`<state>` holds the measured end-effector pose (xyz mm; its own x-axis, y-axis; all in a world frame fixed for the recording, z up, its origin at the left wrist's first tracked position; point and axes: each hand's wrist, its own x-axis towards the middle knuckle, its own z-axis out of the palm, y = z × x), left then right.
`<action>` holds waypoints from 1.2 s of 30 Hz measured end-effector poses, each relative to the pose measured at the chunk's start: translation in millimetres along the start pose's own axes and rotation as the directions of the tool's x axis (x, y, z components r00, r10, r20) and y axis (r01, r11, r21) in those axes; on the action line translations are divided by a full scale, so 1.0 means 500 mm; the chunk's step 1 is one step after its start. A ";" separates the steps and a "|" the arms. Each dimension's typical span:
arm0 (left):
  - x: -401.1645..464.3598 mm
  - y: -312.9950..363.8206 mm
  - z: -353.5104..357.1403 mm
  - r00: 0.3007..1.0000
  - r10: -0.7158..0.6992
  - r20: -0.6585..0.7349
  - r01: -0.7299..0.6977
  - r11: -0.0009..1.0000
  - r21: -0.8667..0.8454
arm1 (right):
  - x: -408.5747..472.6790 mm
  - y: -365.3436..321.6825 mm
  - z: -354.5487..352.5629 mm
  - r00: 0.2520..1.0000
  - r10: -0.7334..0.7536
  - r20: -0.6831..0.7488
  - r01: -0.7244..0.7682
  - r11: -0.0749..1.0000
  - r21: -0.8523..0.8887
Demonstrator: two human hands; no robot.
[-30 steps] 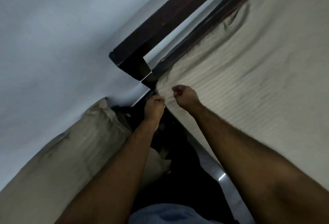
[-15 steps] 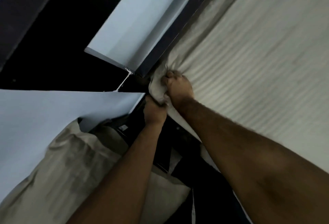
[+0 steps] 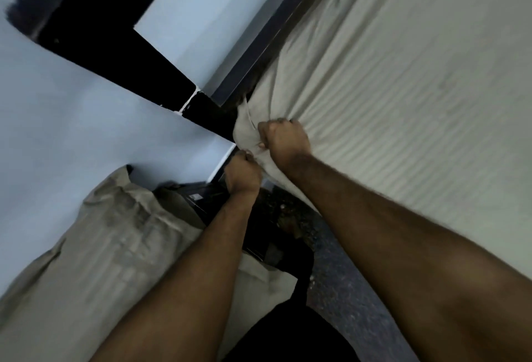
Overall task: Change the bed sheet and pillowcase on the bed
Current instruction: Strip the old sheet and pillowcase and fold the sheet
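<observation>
Bed sheet (image 3: pixel 403 102): beige cloth with fine woven stripes, spread over the bed, its corner bunched into soft folds by the dark bed frame (image 3: pixel 259 44).
Right hand (image 3: pixel 283 138): fist clamped on the gathered sheet corner.
Left hand (image 3: pixel 243 173): just below, fingers curled, pinching the same corner's lower edge.
Pillow (image 3: pixel 100 246): same striped beige fabric, creased, lying lower left against the pale blue wall (image 3: pixel 72 117).
Floor (image 3: pixel 339 289): dark, speckled.
</observation>
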<state>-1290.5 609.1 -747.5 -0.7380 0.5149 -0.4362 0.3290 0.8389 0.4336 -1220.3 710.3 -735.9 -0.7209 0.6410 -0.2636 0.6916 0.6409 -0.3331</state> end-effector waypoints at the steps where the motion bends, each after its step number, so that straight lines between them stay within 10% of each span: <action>1: -0.019 0.001 -0.004 0.998 0.068 -0.011 -0.068 0.997 -0.033 | -0.022 0.000 -0.015 0.999 0.031 -0.008 -0.030 0.999 0.042; 8: -0.197 0.065 -0.066 0.915 0.403 -0.028 -0.400 0.895 -0.198 | -0.208 0.038 -0.153 0.949 0.257 -0.181 -0.162 0.894 0.418; 15: -0.409 0.230 -0.103 0.832 0.547 0.095 -0.446 0.759 -0.474 | -0.457 0.037 -0.203 0.649 0.699 -0.301 -0.239 0.563 0.791; 20: -0.507 0.297 -0.110 0.814 0.526 0.247 -0.259 0.709 -0.656 | -0.599 -0.002 -0.153 0.765 0.643 -0.039 -0.284 0.390 0.876; 27: -0.547 0.370 -0.163 0.741 0.631 0.230 -0.324 0.636 -0.700 | -0.677 0.076 -0.240 0.454 0.876 -0.165 -0.392 0.363 0.845; 30: -0.561 0.371 -0.128 0.736 0.579 0.351 -0.321 0.754 -0.573 | -0.737 0.118 -0.296 0.333 0.921 -0.204 -0.380 0.329 0.864; 32: -0.582 0.355 -0.086 0.626 0.482 0.613 -0.287 0.873 -0.393 | -0.769 0.131 -0.332 0.312 0.922 -0.229 -0.375 0.341 0.862; 36: -0.675 0.348 -0.017 0.143 0.435 0.889 -0.510 0.802 -0.310 | -0.818 0.152 -0.424 0.289 0.922 -0.258 -0.414 0.364 0.834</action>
<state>-989.2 580.1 -518.2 0.5610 0.5953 -0.5753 0.4582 0.3555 0.8147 -863.3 586.6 -461.3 0.4407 0.8851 -0.1494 0.5130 -0.3849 -0.7673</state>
